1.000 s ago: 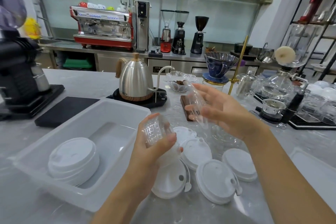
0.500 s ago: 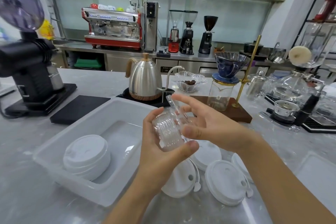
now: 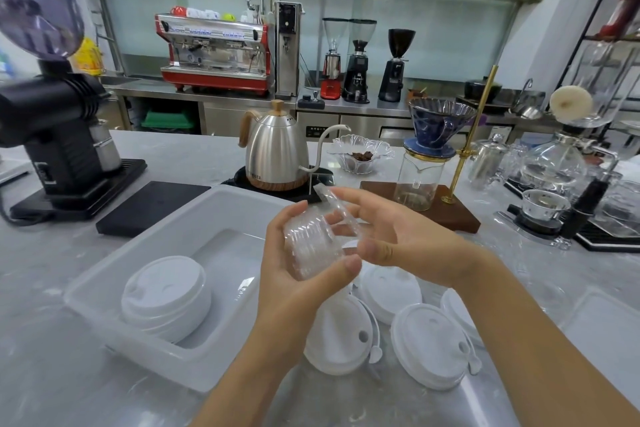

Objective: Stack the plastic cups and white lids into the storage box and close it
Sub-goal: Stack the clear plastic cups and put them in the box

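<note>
My left hand (image 3: 294,274) grips a nested stack of clear plastic cups (image 3: 310,246) above the counter, just right of the storage box (image 3: 221,208). My right hand (image 3: 391,236) holds another clear plastic cup (image 3: 337,208) and presses it onto the stack's far end. The white translucent storage box sits open at left, with a stack of white lids (image 3: 166,295) in its near corner. Several loose white lids (image 3: 429,347) lie on the counter under my hands. The box's flat cover (image 3: 609,326) lies at the right edge.
A steel gooseneck kettle (image 3: 277,152) stands behind the box, a black grinder (image 3: 59,121) and black mat (image 3: 152,208) at left. A glass bowl (image 3: 360,156), a pour-over stand on a wooden base (image 3: 436,163) and glass brewers (image 3: 554,170) crowd the right.
My hands came together: the right hand brought its single cup from the right onto the stack in my left hand. The camera view shifted slightly left.
</note>
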A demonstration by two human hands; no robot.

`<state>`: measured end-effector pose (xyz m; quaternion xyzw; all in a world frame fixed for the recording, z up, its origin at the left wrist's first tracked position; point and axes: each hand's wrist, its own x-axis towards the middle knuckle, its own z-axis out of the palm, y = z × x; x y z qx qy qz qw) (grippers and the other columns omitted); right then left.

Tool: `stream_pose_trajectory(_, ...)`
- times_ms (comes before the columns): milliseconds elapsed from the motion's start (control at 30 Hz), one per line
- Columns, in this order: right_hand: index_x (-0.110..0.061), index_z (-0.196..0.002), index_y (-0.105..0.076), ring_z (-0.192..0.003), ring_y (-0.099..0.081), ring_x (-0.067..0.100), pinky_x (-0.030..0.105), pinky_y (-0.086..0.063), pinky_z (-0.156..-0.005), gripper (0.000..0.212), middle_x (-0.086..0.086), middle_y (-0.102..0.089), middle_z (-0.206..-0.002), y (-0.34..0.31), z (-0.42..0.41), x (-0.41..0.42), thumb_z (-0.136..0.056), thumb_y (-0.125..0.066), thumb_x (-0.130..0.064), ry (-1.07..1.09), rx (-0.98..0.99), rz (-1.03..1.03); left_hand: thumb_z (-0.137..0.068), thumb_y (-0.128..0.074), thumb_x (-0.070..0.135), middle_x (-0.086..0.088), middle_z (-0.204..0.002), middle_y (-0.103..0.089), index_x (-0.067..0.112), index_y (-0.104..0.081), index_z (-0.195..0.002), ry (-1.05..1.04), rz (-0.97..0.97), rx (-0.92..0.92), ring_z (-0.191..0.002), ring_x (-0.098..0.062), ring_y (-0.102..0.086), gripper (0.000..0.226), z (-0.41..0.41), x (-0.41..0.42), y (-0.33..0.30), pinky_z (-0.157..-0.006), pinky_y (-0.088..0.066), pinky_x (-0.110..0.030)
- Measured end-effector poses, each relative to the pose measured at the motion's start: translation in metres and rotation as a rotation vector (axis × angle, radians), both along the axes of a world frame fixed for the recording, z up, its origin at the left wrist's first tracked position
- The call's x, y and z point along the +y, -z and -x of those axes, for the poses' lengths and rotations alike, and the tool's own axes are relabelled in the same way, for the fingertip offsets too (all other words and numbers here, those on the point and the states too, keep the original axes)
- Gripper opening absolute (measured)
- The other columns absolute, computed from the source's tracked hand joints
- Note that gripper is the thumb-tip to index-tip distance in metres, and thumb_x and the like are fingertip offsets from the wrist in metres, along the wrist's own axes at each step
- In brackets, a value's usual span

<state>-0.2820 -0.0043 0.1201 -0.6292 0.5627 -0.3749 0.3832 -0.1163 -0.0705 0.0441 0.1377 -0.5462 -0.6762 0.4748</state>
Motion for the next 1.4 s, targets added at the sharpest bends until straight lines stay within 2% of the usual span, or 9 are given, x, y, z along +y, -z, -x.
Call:
stream_pose_trajectory(100, -0.043, -0.149, -0.034, -0.139, -0.044, 0.006, 0.043, -0.042, -0.113, 0.095, -0.010, -0.049, -0.146, 0.000, 0.005, 0.001, -0.066, -0.076, -0.061, 0.024, 0.087, 0.009, -0.059, -0.086, 0.022, -0.010, -0.123, -0.074, 0.029, -0.051, -0.137, 0.054, -0.083, 0.046, -0.112, -0.032, -0.072, 0.086, 0.000, -0.002, -0.002, -0.089, -0.059, -0.041)
stream_pose_trajectory(333, -0.046, -0.151, -0.027, -0.140, -0.040, 0.002, 0.040, -0.040, -0.115, 0.099, -0.016, -0.040, -0.152, 0.002, -0.004, -0.002, -0.074, -0.085, -0.025, -0.012, 0.211, -0.053, -0.069, -0.086, 0.023, -0.026, -0.134, -0.064, 0.012, -0.037, -0.151, 0.150, -0.153, 0.052, -0.122, -0.045, -0.063, 0.096, -0.001, -0.006, -0.002, -0.103, -0.045, -0.070)
stream_pose_trajectory(467, -0.046, -0.149, -0.033, -0.138, -0.041, -0.002, 0.037, -0.039, -0.115, 0.101, -0.021, -0.047, -0.147, 0.000, -0.005, -0.001, -0.068, -0.091, -0.027, 0.027, 0.315, -0.022, -0.053, -0.098, 0.045, -0.018, -0.134, -0.066, 0.021, -0.044, -0.147, 0.146, -0.186, 0.029, -0.125, -0.038, -0.063, 0.111, -0.001, -0.004, -0.002, -0.105, -0.045, -0.069)
stream_pose_trajectory(633, -0.042, -0.144, -0.037, -0.135, -0.040, -0.007, 0.028, -0.039, -0.113, 0.102, -0.020, -0.049, -0.142, -0.001, -0.009, -0.001, -0.062, -0.094, -0.027, 0.055, 0.353, -0.001, -0.067, -0.086, 0.036, -0.023, -0.135, -0.063, 0.010, -0.044, -0.146, 0.153, -0.146, 0.006, -0.121, -0.041, -0.064, 0.093, 0.001, -0.007, 0.000, -0.102, -0.047, -0.069)
stream_pose_trajectory(800, -0.043, -0.140, -0.039, -0.138, -0.036, -0.004, 0.034, -0.037, -0.116, 0.100, -0.020, -0.045, -0.144, 0.006, -0.012, -0.004, -0.058, -0.095, -0.031, 0.073, 0.314, 0.026, -0.058, -0.093, 0.049, -0.028, -0.140, -0.057, 0.007, -0.047, -0.145, 0.207, -0.170, 0.030, -0.127, -0.043, -0.060, 0.107, -0.003, -0.006, -0.004, -0.104, -0.046, -0.067)
stream_pose_trajectory(900, -0.041, -0.142, -0.042, -0.139, -0.037, -0.003, 0.028, -0.037, -0.115, 0.094, -0.023, -0.044, -0.147, -0.003, -0.002, 0.001, -0.059, -0.084, -0.060, 0.007, 0.306, -0.003, -0.061, -0.089, 0.044, -0.041, -0.127, -0.054, -0.004, -0.050, -0.133, 0.213, -0.167, 0.044, -0.118, -0.052, -0.060, 0.095, -0.003, -0.006, -0.002, -0.101, -0.044, -0.069)
stream_pose_trajectory(967, -0.038, -0.142, -0.045, -0.133, -0.047, -0.002, 0.019, -0.043, -0.108, 0.095, -0.021, -0.048, -0.146, -0.013, 0.017, 0.011, -0.059, -0.067, -0.079, 0.076, 0.283, -0.007, -0.062, -0.087, 0.040, -0.032, -0.107, -0.058, -0.007, -0.053, -0.121, 0.221, -0.154, 0.051, -0.102, -0.045, -0.060, 0.082, -0.002, -0.004, -0.003, -0.098, -0.043, -0.070)
stream_pose_trajectory(1167, -0.023, -0.135, -0.056, -0.116, -0.059, 0.018, 0.032, -0.046, -0.097, 0.055, 0.002, -0.059, -0.134, 0.017, 0.105, 0.035, -0.085, -0.075, -0.037, 0.757, 0.501, -0.098, -0.049, -0.094, 0.053, -0.015, -0.099, -0.057, 0.007, -0.062, -0.110, 0.287, -0.158, 0.057, -0.094, -0.033, -0.055, 0.083, 0.002, 0.003, -0.008, -0.090, -0.044, -0.057)
stream_pose_trajectory(1400, -0.024, -0.149, -0.039, -0.137, -0.041, 0.020, 0.037, -0.035, -0.113, 0.092, -0.003, -0.040, -0.151, 0.064, 0.113, 0.039, -0.071, -0.084, -0.046, 0.659, 0.661, -0.322, -0.046, -0.095, 0.053, -0.013, -0.097, -0.059, 0.007, -0.064, -0.109, 0.300, -0.176, 0.017, -0.090, -0.030, -0.059, 0.084, 0.003, 0.007, -0.006, -0.085, -0.050, -0.052)
